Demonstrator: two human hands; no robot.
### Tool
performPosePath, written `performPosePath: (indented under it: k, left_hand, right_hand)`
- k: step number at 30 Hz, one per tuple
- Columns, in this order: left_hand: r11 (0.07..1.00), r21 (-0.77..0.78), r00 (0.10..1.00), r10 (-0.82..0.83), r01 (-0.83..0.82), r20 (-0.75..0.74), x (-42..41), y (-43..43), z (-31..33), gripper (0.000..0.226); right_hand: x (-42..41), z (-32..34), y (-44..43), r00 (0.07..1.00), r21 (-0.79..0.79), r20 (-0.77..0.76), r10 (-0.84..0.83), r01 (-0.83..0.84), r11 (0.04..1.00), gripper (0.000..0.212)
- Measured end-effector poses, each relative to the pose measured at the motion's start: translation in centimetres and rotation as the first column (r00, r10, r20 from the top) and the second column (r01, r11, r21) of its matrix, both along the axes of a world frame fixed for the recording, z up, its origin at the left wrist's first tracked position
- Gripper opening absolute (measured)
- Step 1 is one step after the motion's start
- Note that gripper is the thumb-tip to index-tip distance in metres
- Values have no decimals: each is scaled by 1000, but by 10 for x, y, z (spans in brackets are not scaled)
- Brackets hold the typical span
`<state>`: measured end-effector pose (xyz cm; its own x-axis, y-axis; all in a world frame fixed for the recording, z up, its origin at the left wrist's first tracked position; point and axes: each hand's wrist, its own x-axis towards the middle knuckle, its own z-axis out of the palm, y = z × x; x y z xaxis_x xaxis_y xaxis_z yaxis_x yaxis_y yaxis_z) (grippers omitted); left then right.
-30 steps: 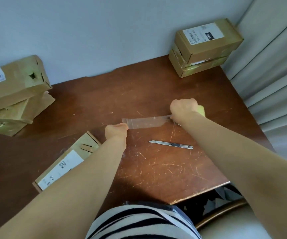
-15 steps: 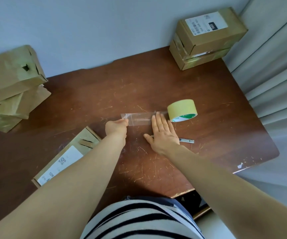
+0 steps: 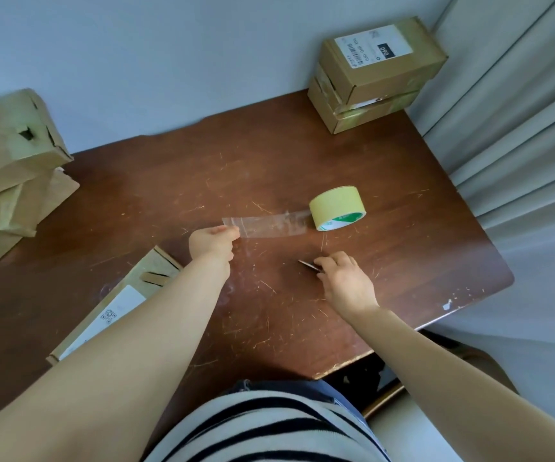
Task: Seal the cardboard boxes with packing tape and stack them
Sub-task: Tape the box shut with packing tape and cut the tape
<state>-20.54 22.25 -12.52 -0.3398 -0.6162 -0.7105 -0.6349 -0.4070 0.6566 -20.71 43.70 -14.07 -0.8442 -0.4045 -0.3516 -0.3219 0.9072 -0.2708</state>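
A yellowish tape roll [image 3: 337, 207] lies on the brown table [image 3: 419, 248]. A clear strip of tape [image 3: 269, 225] runs from it leftward. My left hand [image 3: 212, 243] pinches the strip's free end. My right hand [image 3: 344, 280] is below the roll, its fingers curled around a slim metal box cutter [image 3: 308, 265], of which only the tip shows. A flat cardboard box with a white label [image 3: 116, 300] lies at the lower left, partly under my left forearm.
Two stacked labelled boxes [image 3: 374, 73] stand at the far right corner by the wall. A pile of crumpled cardboard boxes [image 3: 9, 175] sits at the left edge. Grey curtains [image 3: 522, 111] hang at the right.
My right hand let go of the tape roll, which now lies on the table, then dropped to the box cutter and closed its fingers on it. My left hand kept pinching the strip.
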Motion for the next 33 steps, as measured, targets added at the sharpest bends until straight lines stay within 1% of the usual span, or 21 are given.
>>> performPosePath:
  k: [1,3,4,5,8,9,10,11,13,15,18,21,25,27,29,31,32,33]
  left_hand:
    - [1000,-4,1000,-5,5,-12,0,0,1,35]
    - [1000,14,999,-19,19,-47,0,-3,-1,62]
    - [999,13,998,-45,46,-43,0,-4,-1,67]
    - [998,4,997,-65,65,-33,1,-4,-1,61]
    - [996,-2,996,-85,85,-11,-1,-2,6,7]
    - [995,-27,995,-98,97,-29,-1,-2,4,9]
    - [990,-55,990,-129,127,-47,-3,-3,2,19]
    - [983,-98,985,-165,158,-61,-4,-3,0,24]
    - [969,-168,979,-196,183,-63,-4,-3,-2,27]
    - [963,-208,978,-193,173,-80,-3,-2,-6,27]
    - [957,-240,978,-188,162,-90,-4,1,-9,22]
    - [959,-250,983,-159,131,-95,-6,-1,-8,16]
    - [954,-263,983,-170,146,-70,-7,3,-7,18]
    - [951,-286,986,-143,114,-81,-7,1,-5,20]
    - [942,-331,991,-91,54,-96,-8,-12,0,21]
    - [930,-358,988,-121,77,-101,-9,-27,4,21]
    - [934,-343,983,-145,98,-113,-8,-33,6,23]
    - [941,-316,978,-165,118,-129,-7,-36,7,25]
  right_hand:
    - [1,6,-4,999,-38,23,-40,41,998,32]
    - [0,15,-17,993,-128,45,-110,115,985,30]
    - [-2,20,-26,990,-154,70,-125,135,979,29]
    - [-6,21,-34,985,-165,109,-134,151,975,28]
    - [-20,22,-58,968,-121,172,-181,204,971,32]
    - [-24,23,-65,963,-93,177,-202,221,971,32]
    - [-29,24,-71,960,-56,178,-215,228,972,31]
    - [-33,26,-76,961,-9,174,-213,218,976,27]
    - [-36,31,-85,971,88,154,-182,170,981,24]
    - [-35,34,-91,978,140,153,-142,121,983,29]
    - [-31,36,-96,986,169,151,-64,38,985,32]
    - [-22,33,-91,987,202,156,-32,0,979,31]
    - [0,28,-75,981,226,191,-39,-5,974,27]
    - [11,23,-65,982,233,186,-20,-24,972,24]
    - [22,19,-52,992,198,115,-48,25,980,24]
    - [34,13,-40,991,141,44,-130,123,982,34]
    - [36,9,-34,983,104,51,-175,169,980,37]
    - [38,3,-29,971,89,92,-220,212,973,42]
